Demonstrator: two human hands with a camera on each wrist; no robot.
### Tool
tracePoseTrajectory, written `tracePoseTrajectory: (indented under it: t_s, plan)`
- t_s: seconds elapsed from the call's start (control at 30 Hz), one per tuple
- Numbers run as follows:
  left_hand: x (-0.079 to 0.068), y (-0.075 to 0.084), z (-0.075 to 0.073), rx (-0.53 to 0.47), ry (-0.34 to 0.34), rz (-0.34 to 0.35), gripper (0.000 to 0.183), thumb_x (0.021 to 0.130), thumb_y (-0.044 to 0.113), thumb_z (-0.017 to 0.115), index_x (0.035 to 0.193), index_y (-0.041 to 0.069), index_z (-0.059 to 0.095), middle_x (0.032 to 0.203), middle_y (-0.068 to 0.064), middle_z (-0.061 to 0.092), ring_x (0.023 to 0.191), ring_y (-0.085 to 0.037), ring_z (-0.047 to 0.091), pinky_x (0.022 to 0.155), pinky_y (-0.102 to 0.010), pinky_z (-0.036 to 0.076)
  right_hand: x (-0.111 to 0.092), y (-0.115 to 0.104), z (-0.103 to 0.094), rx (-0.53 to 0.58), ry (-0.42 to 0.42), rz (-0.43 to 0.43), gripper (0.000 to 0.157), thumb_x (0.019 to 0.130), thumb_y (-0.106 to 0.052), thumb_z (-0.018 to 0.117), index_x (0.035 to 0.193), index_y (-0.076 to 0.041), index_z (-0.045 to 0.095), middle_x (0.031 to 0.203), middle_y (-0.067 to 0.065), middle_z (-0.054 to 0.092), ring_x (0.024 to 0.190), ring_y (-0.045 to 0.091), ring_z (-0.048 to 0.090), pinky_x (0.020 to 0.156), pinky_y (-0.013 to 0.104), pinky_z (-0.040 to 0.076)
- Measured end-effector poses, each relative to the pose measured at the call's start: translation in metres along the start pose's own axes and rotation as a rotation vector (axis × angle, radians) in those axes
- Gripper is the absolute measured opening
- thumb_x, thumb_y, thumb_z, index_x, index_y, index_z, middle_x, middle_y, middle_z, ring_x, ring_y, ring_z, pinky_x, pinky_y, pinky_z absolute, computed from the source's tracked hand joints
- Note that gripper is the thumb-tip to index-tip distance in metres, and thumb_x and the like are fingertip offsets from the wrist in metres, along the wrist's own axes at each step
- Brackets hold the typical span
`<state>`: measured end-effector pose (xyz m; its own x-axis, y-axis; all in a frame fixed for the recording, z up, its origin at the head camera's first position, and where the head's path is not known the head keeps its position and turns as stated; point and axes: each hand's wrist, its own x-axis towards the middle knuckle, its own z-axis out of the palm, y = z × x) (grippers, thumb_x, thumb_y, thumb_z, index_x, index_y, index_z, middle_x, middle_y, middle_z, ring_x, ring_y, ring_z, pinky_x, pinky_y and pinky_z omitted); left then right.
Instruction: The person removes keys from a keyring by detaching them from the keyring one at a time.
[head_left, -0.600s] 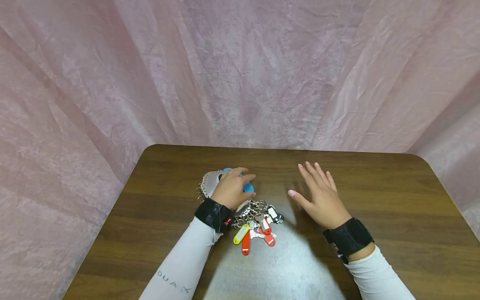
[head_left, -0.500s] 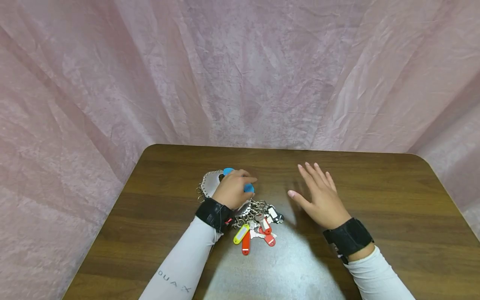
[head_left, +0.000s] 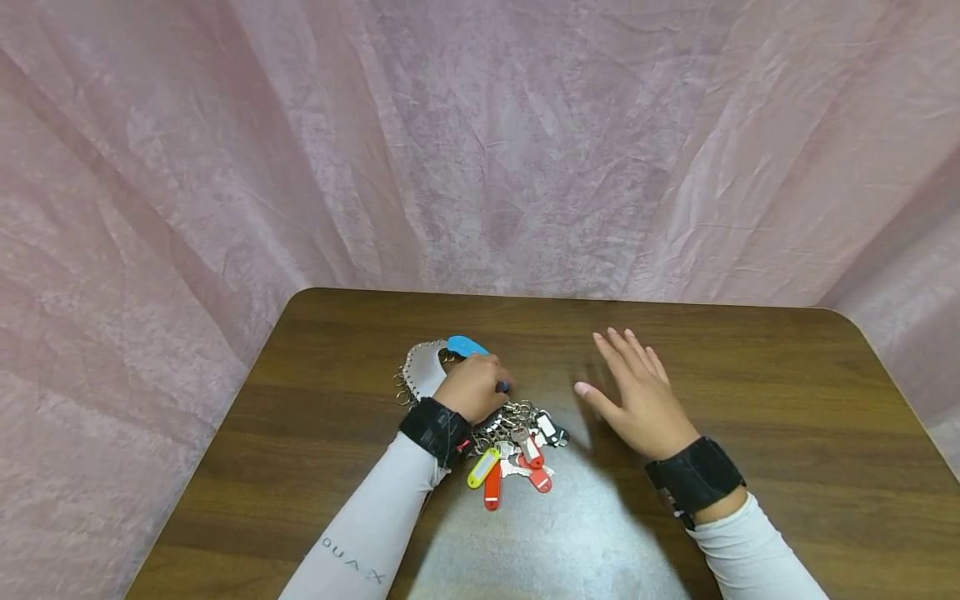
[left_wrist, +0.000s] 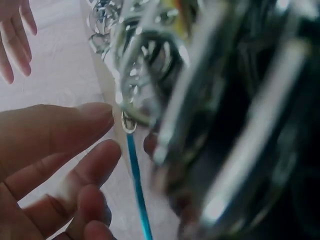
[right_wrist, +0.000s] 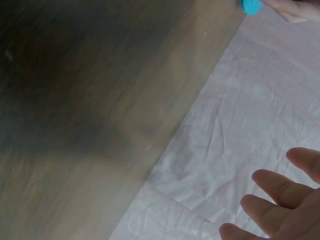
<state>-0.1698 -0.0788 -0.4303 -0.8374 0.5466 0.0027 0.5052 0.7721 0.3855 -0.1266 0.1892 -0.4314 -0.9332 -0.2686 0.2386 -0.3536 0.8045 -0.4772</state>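
Observation:
A large flat metal key ring with a bright blue grip lies on the table, small loops lining its rim. My left hand lies over the grip with its fingers curled at the blue part, hiding some of the ring. In the left wrist view the thumb and fingertips are close beside the thin blue edge, while blurred metal loops fill the right side. Several tagged keys hang near me, including a yellow tag and a red tag. My right hand stays apart, fingers spread, holding nothing.
The dark wooden table has rounded far corners. A pink crushed-fabric curtain hangs right behind its far edge. Black bands circle both wrists.
My left hand has shifted slightly nearer and its fingers have curled in, uncovering more of the blue grip's far end. The right hand has barely moved; the key ring lies where it was.

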Motion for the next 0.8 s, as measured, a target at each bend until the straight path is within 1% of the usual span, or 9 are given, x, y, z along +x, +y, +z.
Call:
tracePoseTrajectory:
  t_s: [0.1, 0.2, 0.33, 0.43, 0.53, 0.67, 0.8]
  plan:
    - [0.0007, 0.0002, 0.0019, 0.002, -0.008, 0.003, 0.014, 0.086, 0.009, 0.074, 0.098, 0.012, 0.081, 0.101, -0.005, 0.074, 0.096, -0.023, 0.068, 0.084, -0.039, 0.055, 0.0002, -0.0006, 0.0010, 0.005, -0.006, 0.002, 0.077, 0.097, -0.046, 0.062, 0.158, -0.010, 0.032, 0.164, 0.019, 0.029, 0.155, 0.042, 0.018, 0.123, 0.063, 0.011]
    - [0.0013, 0.0005, 0.0030, 0.007, -0.024, -0.008, 0.012, 0.086, 0.008, 0.073, 0.093, 0.013, 0.081, 0.100, -0.003, 0.076, 0.099, -0.023, 0.068, 0.087, -0.040, 0.054, 0.0004, -0.0011, 0.0019, 0.007, -0.015, 0.005, 0.077, 0.097, -0.047, 0.062, 0.157, -0.008, 0.033, 0.164, 0.019, 0.029, 0.155, 0.042, 0.018, 0.123, 0.063, 0.011]
    - [0.0027, 0.0008, 0.0048, -0.002, -0.044, -0.027, 0.008, 0.086, 0.011, 0.074, 0.089, 0.014, 0.081, 0.096, -0.001, 0.077, 0.098, -0.022, 0.069, 0.087, -0.040, 0.055, 0.0004, -0.0010, 0.0022, 0.005, -0.022, 0.012, 0.077, 0.097, -0.046, 0.062, 0.157, -0.007, 0.033, 0.164, 0.019, 0.029, 0.155, 0.042, 0.018, 0.123, 0.063, 0.011]
    - [0.0037, 0.0000, 0.0072, 0.009, -0.054, -0.029, 0.006, 0.086, 0.014, 0.076, 0.088, 0.015, 0.082, 0.093, 0.001, 0.078, 0.093, -0.020, 0.071, 0.083, -0.038, 0.056, 0.0006, -0.0010, 0.0026, 0.007, -0.025, 0.014, 0.077, 0.097, -0.046, 0.062, 0.157, -0.008, 0.033, 0.164, 0.020, 0.030, 0.155, 0.042, 0.018, 0.123, 0.063, 0.011]
    - [0.0044, -0.0002, 0.0092, 0.024, -0.056, -0.025, 0.006, 0.085, 0.013, 0.077, 0.086, 0.016, 0.081, 0.090, 0.002, 0.078, 0.091, -0.019, 0.071, 0.082, -0.038, 0.056, 0.0004, -0.0008, 0.0031, 0.011, -0.028, 0.014, 0.076, 0.097, -0.046, 0.062, 0.157, -0.008, 0.033, 0.163, 0.020, 0.031, 0.154, 0.042, 0.019, 0.122, 0.063, 0.012]
    - [0.0031, 0.0025, 0.0080, 0.035, -0.052, -0.019, 0.007, 0.081, 0.008, 0.077, 0.080, 0.015, 0.079, 0.085, 0.001, 0.076, 0.088, -0.020, 0.069, 0.080, -0.037, 0.055, 0.0000, -0.0007, 0.0039, 0.014, -0.033, 0.013, 0.075, 0.098, -0.046, 0.061, 0.157, -0.009, 0.033, 0.163, 0.019, 0.031, 0.154, 0.042, 0.019, 0.122, 0.064, 0.013]
    - [0.0017, 0.0056, 0.0063, 0.057, -0.047, -0.007, 0.009, 0.078, 0.007, 0.077, 0.072, 0.014, 0.075, 0.079, 0.000, 0.070, 0.082, -0.018, 0.062, 0.074, -0.033, 0.051, -0.0001, -0.0009, 0.0041, 0.014, -0.038, 0.010, 0.075, 0.098, -0.045, 0.061, 0.157, -0.008, 0.033, 0.163, 0.019, 0.031, 0.154, 0.041, 0.019, 0.121, 0.065, 0.014]
